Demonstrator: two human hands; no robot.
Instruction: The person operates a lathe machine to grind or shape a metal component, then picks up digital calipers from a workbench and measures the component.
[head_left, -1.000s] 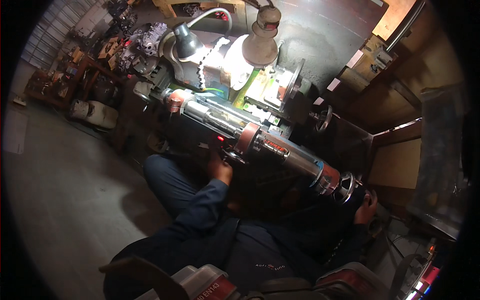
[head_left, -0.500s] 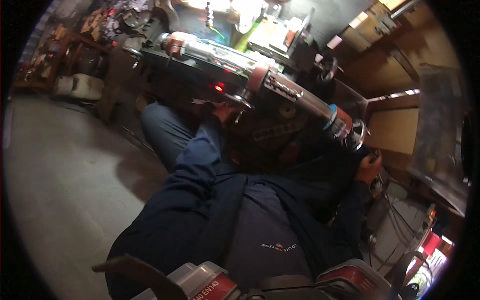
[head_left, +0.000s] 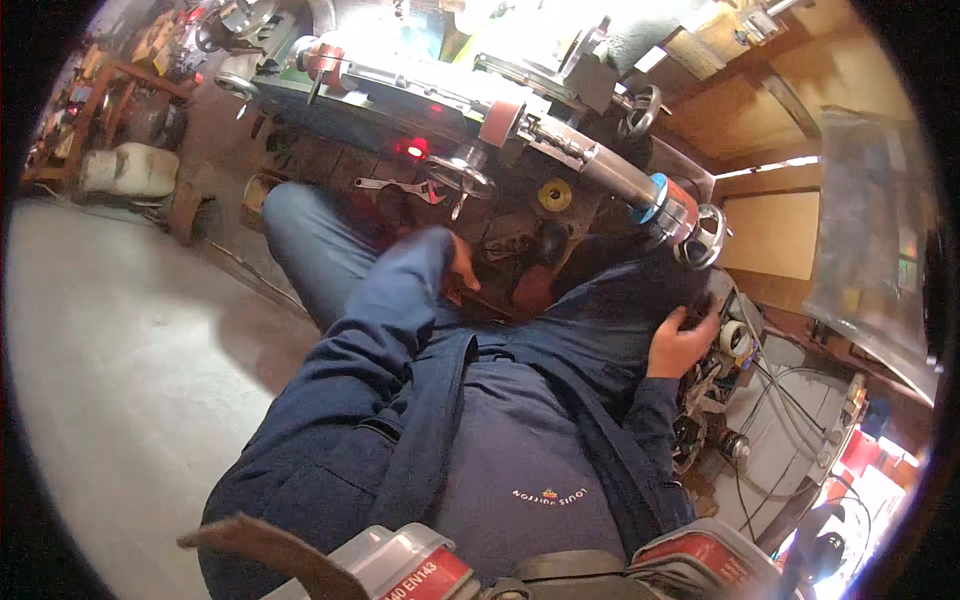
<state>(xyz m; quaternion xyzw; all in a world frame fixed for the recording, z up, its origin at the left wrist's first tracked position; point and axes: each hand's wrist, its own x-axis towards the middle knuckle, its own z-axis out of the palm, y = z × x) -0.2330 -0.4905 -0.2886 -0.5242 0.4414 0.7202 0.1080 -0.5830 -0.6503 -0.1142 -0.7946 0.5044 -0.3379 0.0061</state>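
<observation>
My left hand (head_left: 462,272) hangs over my lap, just below the carriage handwheel (head_left: 462,172) of a metal lathe (head_left: 400,88). It is somewhat blurred, with its fingers pointing down and apart and nothing visible in them. Beside my right thigh, my right hand (head_left: 684,342) shows a gap between thumb and fingers. No held thing can be made out there, though the area beyond its fingertips is dark. The tailstock (head_left: 620,175) with its handwheel (head_left: 703,238) stands above that hand. An adjustable wrench (head_left: 380,186) lies under the lathe bed.
A red light (head_left: 414,150) glows on the lathe front. Below it are a yellow disc (head_left: 554,195) and clutter. A pale canister (head_left: 130,170) stands at the left. Cables (head_left: 780,380) and a roll of tape (head_left: 736,338) lie at the right. A clear plastic sheet (head_left: 865,230) hangs at far right.
My left hand has left the carriage handwheel and dropped toward my lap. My right hand has moved left and down, away from beside the tailstock handwheel. The view has shifted and brightened.
</observation>
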